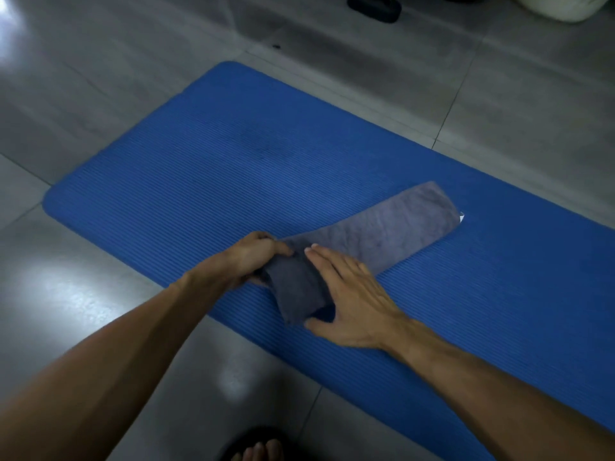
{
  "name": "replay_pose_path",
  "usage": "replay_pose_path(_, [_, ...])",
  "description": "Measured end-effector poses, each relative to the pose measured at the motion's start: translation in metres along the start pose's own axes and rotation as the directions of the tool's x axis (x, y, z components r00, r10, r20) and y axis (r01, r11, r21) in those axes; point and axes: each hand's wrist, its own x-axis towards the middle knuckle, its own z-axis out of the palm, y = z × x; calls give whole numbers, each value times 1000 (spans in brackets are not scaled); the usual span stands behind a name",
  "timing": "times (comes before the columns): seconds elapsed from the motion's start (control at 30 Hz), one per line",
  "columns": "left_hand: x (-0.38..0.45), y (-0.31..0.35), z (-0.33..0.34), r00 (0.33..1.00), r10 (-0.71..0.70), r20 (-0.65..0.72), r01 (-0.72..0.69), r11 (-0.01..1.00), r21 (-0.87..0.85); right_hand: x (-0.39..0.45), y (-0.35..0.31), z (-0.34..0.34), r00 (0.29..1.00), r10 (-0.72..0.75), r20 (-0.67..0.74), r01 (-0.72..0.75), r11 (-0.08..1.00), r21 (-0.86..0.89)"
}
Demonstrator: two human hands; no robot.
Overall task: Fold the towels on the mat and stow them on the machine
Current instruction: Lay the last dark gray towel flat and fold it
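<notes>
Head cam: L hand [253, 257] gripping towel [366, 241], R hand [346, 294] flat atop.

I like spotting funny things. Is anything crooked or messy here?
A little. The grey towel lies slanted across the blue mat, and a small white tag pokes out at its far end. Nothing looks spilled or torn.

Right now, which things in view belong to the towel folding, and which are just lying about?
Part of the job:
grey towel, partly rolled or folded at its near end
blue mat under it
left hand gripping the near end
right hand with fingers straight on the fold

Lying about:
black object on the floor, far side
pale rounded container, top right
dark sandal, bottom edge
</notes>
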Motion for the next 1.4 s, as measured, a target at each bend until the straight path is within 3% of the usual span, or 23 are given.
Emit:
replay_pose_path(0.1, [-7, 14, 11, 994, -83, 73, 95, 980, -174, -1, -13, -3, 1000, 14, -10, -13, 997, 73])
replay_pose_path(0.2, [-12, 31, 16, 988, -117, 104, 141, 949, -280, 1, -11, -12, 962, 127, -242, -64, 966, 252])
replay_pose_path(0.27, [-12, 42, 19, 995, -100, 24, 102, 983, -152, 4, -4, -25, 932, 261, -251, -139, 897, 419])
replay_pose_path(0.33, [-5, 51, 28, 993, 86, -84, -88, 996, -17, 4, 4, -41, 914, 362, -181, -182, 767, 615])
replay_pose_path(0.4, [-5, 61, 41, 953, 299, -44, -302, 936, -179, 1, 15, -57, 900, 425, -98, -202, 605, 770])
replay_pose_path(0.5, [1, 65, 65, 915, 378, 141, -290, 860, -419, -9, 35, -73, 853, 521, 7, -253, 402, 880])
replay_pose_path(0.63, [18, 50, 89, 818, 469, 333, -380, 875, -300, -25, 66, -89, 760, 643, 91, -212, 114, 971])
replay_pose_path(0.73, [16, 44, 100, 822, 366, 436, -410, 912, 7, -36, 92, -102, 717, 691, 88, -172, 53, 984])
replay_pose_path(0.87, [26, 43, 122, 885, 367, 288, -464, 756, 463, -40, 129, -105, 643, 765, 39, -212, 129, 969])
replay_pose_path(0.97, [30, 35, 137, 878, 463, 124, -446, 692, 568, -27, 151, -101, 647, 762, 1, -259, 219, 941])
replay_pose_path(1.07, [26, 27, 147, 868, 494, -43, -378, 714, 589, -4, 171, -92, 611, 788, -72, -366, 362, 858])
replay_pose_path(1.13, [23, 24, 151, 805, 578, -134, -351, 647, 677, 7, 181, -80, 611, 781, -128, -445, 474, 760])
replay_pose_path(1.2, [22, 23, 151, 549, 835, -42, -457, 342, 821, 11, 189, -64, 637, 743, -205, -495, 598, 631])
replay_pose_path(1.23, [23, 20, 152, 412, 905, 109, -512, 131, 849, 12, 192, -58, 649, 720, -247, -523, 658, 542])
replay_pose_path(1.27, [24, 14, 154, 337, 900, 278, -548, -52, 835, 12, 194, -54, 655, 704, -275, -563, 697, 444])
replay_pose_path(1.3, [25, 8, 156, 331, 858, 393, -568, -152, 809, 12, 195, -53, 655, 704, -274, -619, 708, 341])
replay_pose_path(1.33, [25, 2, 159, 361, 823, 438, -572, -176, 801, 14, 194, -55, 658, 703, -268, -672, 710, 212])
replay_pose_path(1.4, [26, -9, 164, 456, 783, 423, -551, -125, 825, 16, 183, -65, 718, 604, -345, -659, 750, -57])
